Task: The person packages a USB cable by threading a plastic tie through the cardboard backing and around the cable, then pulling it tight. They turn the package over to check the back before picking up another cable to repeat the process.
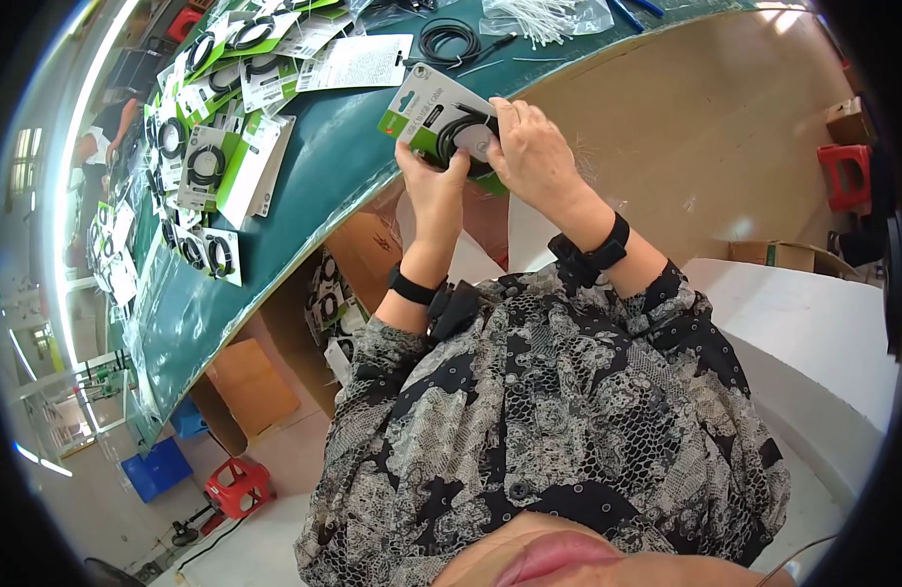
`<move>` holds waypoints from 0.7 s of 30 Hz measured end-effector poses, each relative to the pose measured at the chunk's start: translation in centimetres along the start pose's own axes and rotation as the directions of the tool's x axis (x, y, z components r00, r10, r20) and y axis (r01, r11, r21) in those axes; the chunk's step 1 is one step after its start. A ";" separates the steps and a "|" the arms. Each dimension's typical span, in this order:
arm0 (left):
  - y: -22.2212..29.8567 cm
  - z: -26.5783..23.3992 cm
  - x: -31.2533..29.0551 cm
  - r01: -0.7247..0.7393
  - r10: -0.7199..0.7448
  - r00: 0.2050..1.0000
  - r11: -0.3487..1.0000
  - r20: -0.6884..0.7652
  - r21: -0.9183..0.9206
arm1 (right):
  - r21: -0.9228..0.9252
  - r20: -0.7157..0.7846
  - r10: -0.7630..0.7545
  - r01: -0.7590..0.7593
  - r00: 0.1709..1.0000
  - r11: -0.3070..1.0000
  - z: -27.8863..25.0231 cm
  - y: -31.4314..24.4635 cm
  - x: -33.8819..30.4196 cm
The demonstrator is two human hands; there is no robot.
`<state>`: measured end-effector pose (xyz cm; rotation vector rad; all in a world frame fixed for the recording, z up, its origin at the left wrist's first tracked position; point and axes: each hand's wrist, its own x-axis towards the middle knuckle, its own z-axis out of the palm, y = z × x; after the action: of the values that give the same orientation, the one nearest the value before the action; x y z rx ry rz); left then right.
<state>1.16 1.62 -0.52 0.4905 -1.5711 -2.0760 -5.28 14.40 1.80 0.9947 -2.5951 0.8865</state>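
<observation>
A green and grey-white packaging card (420, 106) with a coiled black cable (447, 138) on its face is held up between my hands, just off the table's near edge. My left hand (434, 191) grips the card's lower left part, its thumb at the coil. With its fingers curled over the card's right edge, my right hand (532, 149) holds the other side beside a pale round spot inside the coil. Beyond the card, a loose coiled black cable (449, 41) lies on the green table (334, 147), next to a blank-sided white card (358, 63).
Several carded cables (206, 164) are heaped on the table's left side. White ties (539, 18) in a plastic bag and blue-handled tools (627, 12) lie at the far edge. Under the table are cardboard boxes (250, 386); red stools (238, 487) stand lower left and far right.
</observation>
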 end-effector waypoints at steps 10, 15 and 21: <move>1.2 0.3 -0.2 -0.331 0.366 0.926 0.664 0.095 0.671 | 0.053 0.005 -0.072 0.072 0.997 0.996 1.1 -0.4 -1.1; 2.3 -0.3 -0.3 -0.259 0.179 0.966 0.672 0.186 0.694 | -0.014 0.087 -0.160 0.162 0.983 0.987 0.1 1.2 -1.6; 0.8 -0.8 0.4 -0.415 0.294 0.910 0.635 0.292 0.651 | 0.177 0.158 -0.262 0.234 0.952 0.956 -1.5 3.6 -0.4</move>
<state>1.39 0.61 0.04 0.2189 -2.3369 -1.1756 -7.39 17.67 1.16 1.4721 -2.4925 0.9854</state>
